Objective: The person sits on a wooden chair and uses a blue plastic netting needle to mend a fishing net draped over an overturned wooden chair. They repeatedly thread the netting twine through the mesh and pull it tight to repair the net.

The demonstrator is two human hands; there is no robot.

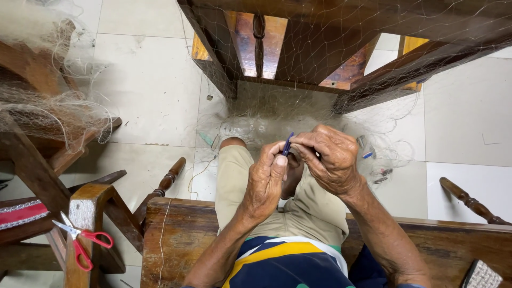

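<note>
Head cam, looking straight down at someone's lap. Both hands are up close together over the knees. The left hand (pixel 265 184) is curled in, thumb pressed up against a small dark blue netting needle (pixel 288 144), pinching its lower end. The right hand (pixel 332 159) is closed down too, fingers bunched over the same spot and touching the needle from the other side; can't tell exactly what's under those fingers, probably a strand of the mesh.

The fishing net (pixel 298 114) is thin, clear stuff, draped off a wooden chair (pixel 298 53) just ahead and piled on the tiled floor (pixel 149 80) right beyond the hands. More net hangs on wooden furniture at the left. Red-handled scissors (pixel 80 240) sit on a wooden post at lower left, well apart from the hands.
</note>
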